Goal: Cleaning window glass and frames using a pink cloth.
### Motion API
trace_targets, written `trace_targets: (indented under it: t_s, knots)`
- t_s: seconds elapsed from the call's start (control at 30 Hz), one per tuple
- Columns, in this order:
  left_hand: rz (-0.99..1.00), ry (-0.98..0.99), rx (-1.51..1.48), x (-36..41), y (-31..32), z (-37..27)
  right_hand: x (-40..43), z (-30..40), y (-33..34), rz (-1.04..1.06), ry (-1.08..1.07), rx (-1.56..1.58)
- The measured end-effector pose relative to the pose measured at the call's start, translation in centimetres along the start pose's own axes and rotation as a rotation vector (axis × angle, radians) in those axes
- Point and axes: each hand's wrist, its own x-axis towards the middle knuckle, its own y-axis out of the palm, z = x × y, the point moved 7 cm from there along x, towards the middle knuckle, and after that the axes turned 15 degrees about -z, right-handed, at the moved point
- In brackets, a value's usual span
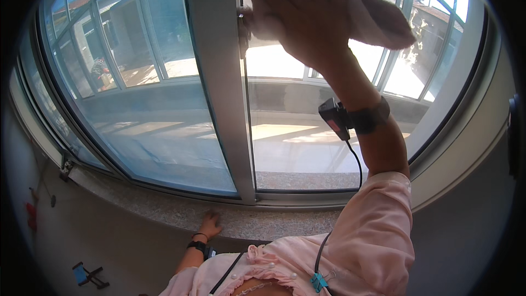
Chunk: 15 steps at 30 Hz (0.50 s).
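Observation:
My right hand (304, 20) is raised at the top of the view, spread flat over a pale pink cloth (382, 20) against the right-hand window pane (283, 148). A loose end of the cloth hangs out to the right of the hand. The fingertips are dark and partly cut off by the picture's edge. Just left of the hand, a latch (243, 33) sits on the upright metal window frame (222, 90). My left hand (210, 226) rests on the speckled stone windowsill (287, 224), below the frame, holding nothing that I can see.
A bluish glass pane (152, 131) fills the left side. Through the glass, a person (100, 72) is outside at the left. A small folding stool (88, 275) stands on the floor at lower left. A cable (357, 160) hangs from the device (335, 118) on my right wrist.

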Motion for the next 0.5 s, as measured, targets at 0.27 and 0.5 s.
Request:
trace_targets:
  t_s: [0.27, 0.5]
  knots:
    - [0.17, 0.01, -0.04, 0.6, 0.8, 0.2, -18.8, 6.4, 2.3, 0.499, 0.33, 0.579]
    - [0.05, -0.001, -0.055, 0.7, -1.1, -1.6, -1.9, -6.6, -3.4, -0.336, 0.297, 0.193]
